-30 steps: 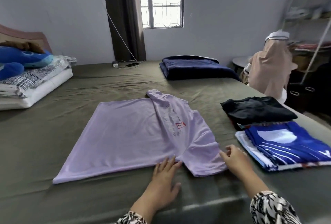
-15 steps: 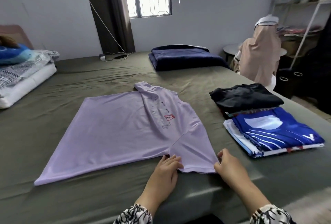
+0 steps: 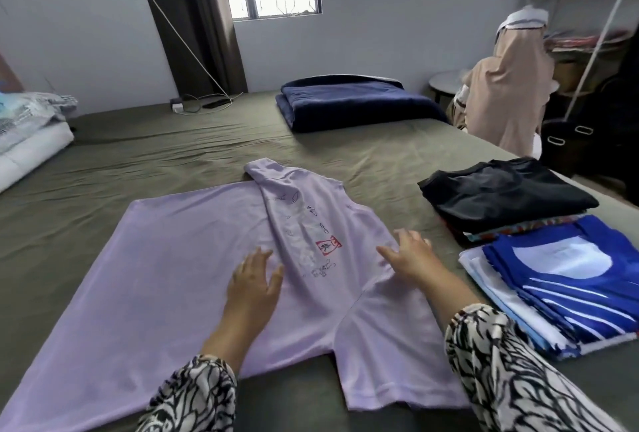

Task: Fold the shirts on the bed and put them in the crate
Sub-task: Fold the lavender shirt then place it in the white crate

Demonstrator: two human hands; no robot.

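A lilac shirt (image 3: 166,259) lies spread on the olive bed (image 3: 173,162), one side folded over its middle with a red print showing. My left hand (image 3: 254,281) lies flat on the shirt's body, fingers straight. My right hand (image 3: 406,253) presses flat on the folded side, fingers spread. To the right sit a folded black shirt (image 3: 501,189) on a small stack and a folded blue and white shirt (image 3: 567,279) on another stack. No crate is in view.
A folded navy blanket (image 3: 352,103) lies at the far side of the bed. White bedding (image 3: 27,134) sits at the left edge. A person in beige (image 3: 508,86) stands by shelves (image 3: 587,17) at the right. Cables (image 3: 204,103) lie near the curtain.
Both hands moved from the shirt's near hem and sleeve edge up onto its middle, now lying flat on the cloth. The view moved closer.
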